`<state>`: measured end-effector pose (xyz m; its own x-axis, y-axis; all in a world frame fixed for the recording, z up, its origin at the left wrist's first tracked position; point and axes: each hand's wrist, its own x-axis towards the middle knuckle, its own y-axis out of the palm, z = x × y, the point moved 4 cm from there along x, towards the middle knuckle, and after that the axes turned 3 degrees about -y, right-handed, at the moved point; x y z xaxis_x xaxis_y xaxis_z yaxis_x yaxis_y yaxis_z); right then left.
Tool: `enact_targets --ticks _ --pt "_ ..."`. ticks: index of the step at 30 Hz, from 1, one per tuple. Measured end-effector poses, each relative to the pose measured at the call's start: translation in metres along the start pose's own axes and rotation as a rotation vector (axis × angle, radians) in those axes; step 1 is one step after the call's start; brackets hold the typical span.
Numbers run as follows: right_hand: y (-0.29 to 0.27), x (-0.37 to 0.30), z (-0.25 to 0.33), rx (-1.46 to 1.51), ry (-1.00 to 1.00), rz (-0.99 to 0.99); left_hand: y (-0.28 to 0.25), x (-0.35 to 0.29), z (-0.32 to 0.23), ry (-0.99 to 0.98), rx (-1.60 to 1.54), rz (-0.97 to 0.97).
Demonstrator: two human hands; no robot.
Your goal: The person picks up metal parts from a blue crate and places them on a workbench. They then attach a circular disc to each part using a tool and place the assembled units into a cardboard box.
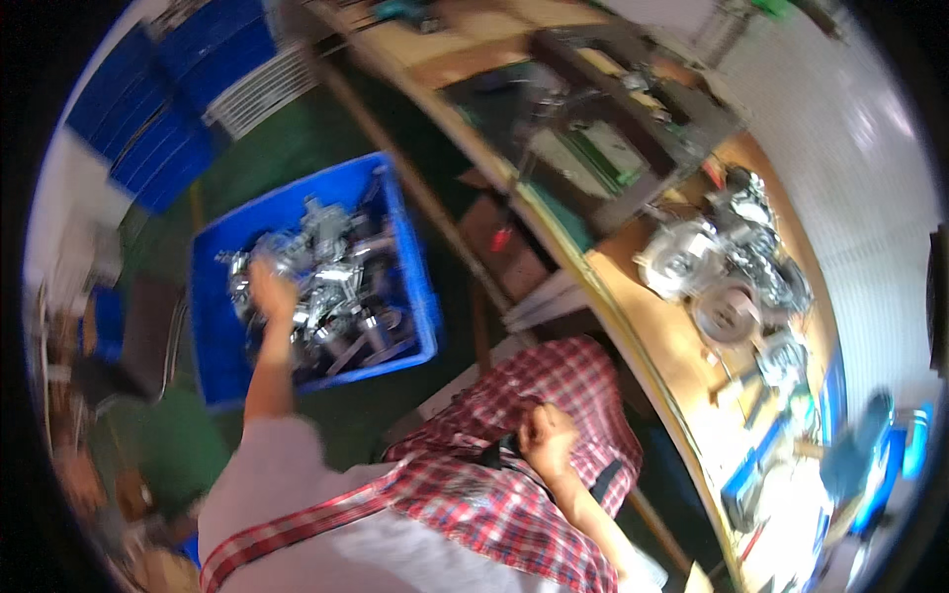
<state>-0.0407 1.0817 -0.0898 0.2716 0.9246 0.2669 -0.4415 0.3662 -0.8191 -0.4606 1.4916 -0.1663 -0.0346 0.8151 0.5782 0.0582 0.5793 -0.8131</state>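
My left hand (274,289) reaches down into a blue plastic crate (423,287) full of shiny metal parts (331,287). Its fingers are at a silvery part near the middle of the heap, but motion blur hides whether they grip it. Over my lap, my right hand (549,437) is closed, resting against the red checked apron (524,395). What its curled fingers hold, if anything, does not show. A dark strap-like piece lies beside that hand.
A wooden workbench (633,346) runs along my right, with a dark metal fixture (613,128) on it. Round metal housings (682,259) and tools lie there too. Blue crates (148,119) are stacked at the far left; a dark chair (148,336) stands left of the crate.
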Motion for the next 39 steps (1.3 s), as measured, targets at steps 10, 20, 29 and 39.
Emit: enact_targets --ticks 10,20,29,39 --pt "-0.017 0.002 0.01 0.02 -0.021 -0.069 -0.204 -0.035 -0.251 0.152 -1.717 0.827" --pt "-0.03 -0.014 -0.005 0.126 -0.056 -0.166 -0.44 0.004 -0.65 1.128 -1.05 0.278" --pt "-0.047 -0.029 -0.016 0.166 -0.105 -0.214 -0.379 0.001 -0.752 1.384 -0.798 0.615" --pt "-0.047 -0.031 -0.008 0.108 -0.13 -0.26 -0.317 0.019 -0.408 0.729 -1.192 0.166"
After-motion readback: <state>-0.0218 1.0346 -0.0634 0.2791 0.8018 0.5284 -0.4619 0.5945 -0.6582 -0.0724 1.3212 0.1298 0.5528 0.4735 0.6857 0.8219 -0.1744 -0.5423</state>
